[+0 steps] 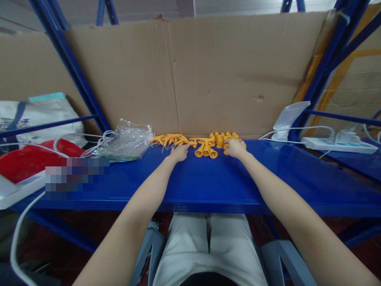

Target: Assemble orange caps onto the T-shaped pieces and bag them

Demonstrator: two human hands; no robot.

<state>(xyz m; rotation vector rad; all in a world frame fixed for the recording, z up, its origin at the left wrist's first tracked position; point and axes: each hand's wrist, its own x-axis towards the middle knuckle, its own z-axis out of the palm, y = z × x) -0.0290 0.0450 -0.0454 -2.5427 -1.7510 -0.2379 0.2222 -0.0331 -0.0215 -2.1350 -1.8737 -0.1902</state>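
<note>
A person seated at a blue metal table [208,182], seen from their own head, stretches both bare arms forward toward small yellow plastic parts set in a row along the far edge. The left hand [179,153] lies at the left group, a loose heap of slim yellow pieces [166,139], with a finger pointing toward the middle; whether it pinches anything cannot be told. Small shiny metal bits [166,148] lie just beside that hand, too fine to make out. The right hand [235,147] is curled, fingers bent down, over the right end of the row; yellow shows at its edges, but how tightly it is closed, or whether it has hold of a part, cannot be told. Just left of it, yellow cups [220,139] stand close together. Between the hands, three flared yellow pieces [206,152] lie with their round open ends toward the person.

A tall cardboard sheet [232,71] stands behind the row, between blue metal posts [79,75]. On the left are a clear plastic bag [127,139], a red bundle [26,157] and a white bag [44,115]; on the right, a white power strip [339,145] with cables. Below the table edge are the person's pale trousers [208,246] and a grey chair [281,254]
</note>
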